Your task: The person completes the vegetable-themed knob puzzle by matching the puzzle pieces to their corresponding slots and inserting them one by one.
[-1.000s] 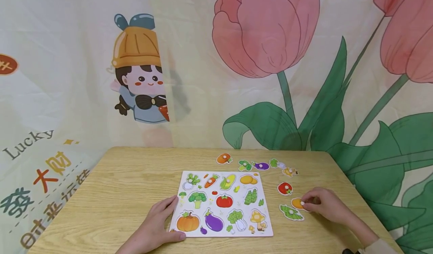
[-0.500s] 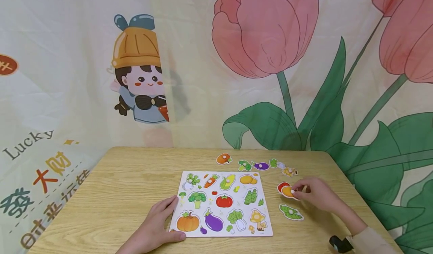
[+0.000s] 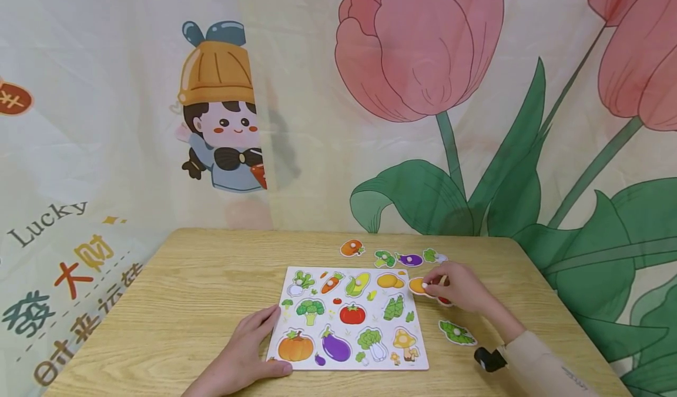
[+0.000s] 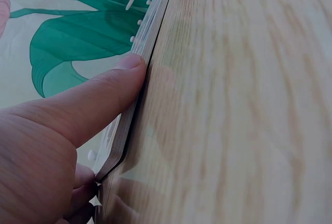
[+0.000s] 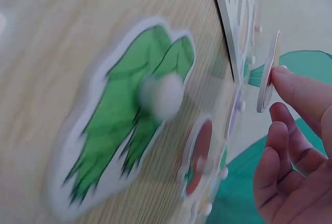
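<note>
My right hand (image 3: pixel 460 288) pinches the small white knob of a yellow-orange puzzle piece (image 3: pixel 416 285) between thumb and fingertips. The piece is beside the upper right edge of the white vegetable puzzle board (image 3: pixel 346 338); in the right wrist view the piece (image 5: pixel 268 76) stands edge-on to me, raised off the table. My left hand (image 3: pixel 240 347) grips the board's front left corner, thumb along the front edge and fingers at the left side. A red tomato piece (image 5: pixel 199 154) lies below my right hand, mostly hidden in the head view.
A green leafy vegetable piece (image 3: pixel 456 332) lies right of the board. Behind the board are pumpkin (image 3: pixel 351 248), broccoli (image 3: pixel 384 259), eggplant (image 3: pixel 409 260) and cabbage (image 3: pixel 433 256) pieces. All sit on a wooden table (image 3: pixel 158 303) before a printed curtain (image 3: pixel 307 91).
My right hand has carried the yellow-orange piece left and away from me, over the tomato piece to the board's right edge. My left hand stays at the board's corner.
</note>
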Demonstrator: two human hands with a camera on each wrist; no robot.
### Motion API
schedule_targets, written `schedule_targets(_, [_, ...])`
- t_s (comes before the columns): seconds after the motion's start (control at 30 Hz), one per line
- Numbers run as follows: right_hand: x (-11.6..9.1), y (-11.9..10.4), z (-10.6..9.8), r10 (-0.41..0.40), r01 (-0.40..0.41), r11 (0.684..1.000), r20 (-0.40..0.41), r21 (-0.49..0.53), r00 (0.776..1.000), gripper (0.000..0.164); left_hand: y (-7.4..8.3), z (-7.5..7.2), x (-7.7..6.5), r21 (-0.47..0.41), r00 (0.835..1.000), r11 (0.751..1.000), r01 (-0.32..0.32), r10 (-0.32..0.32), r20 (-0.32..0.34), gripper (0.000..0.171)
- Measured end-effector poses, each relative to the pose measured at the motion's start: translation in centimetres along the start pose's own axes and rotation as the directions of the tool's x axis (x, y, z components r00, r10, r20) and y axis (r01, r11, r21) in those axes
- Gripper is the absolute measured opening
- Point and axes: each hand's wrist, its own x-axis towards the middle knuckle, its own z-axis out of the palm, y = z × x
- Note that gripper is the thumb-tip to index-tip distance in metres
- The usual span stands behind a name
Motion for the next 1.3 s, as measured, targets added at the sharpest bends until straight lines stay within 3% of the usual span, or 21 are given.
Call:
schedule_targets(0.57, [4.7,-2.4,3.1,-0.045,0.044,0.999,0.031,0.016,0.999,0.005,0.0,0.0,0.1,-0.004,1.0,1.0,-0.003,0.003,-0.003,0.123])
schedule_targets(0.97, [6.3,-2.9,4.7,0.039,-0.04,0.999,0.04,0.031,0.998,0.007,-0.2,0.1,0.1,0.001,1.0,1.0,-0.016,0.016,-0.013,0.123])
schedule_targets(1.3, [6.4,-3.3,4.8,0.023,-0.025,0.999,0.049,0.029,0.999,0.006,-0.2,0.1,0.1,0.015,1.0,1.0,-0.014,0.015,-0.011,0.123])
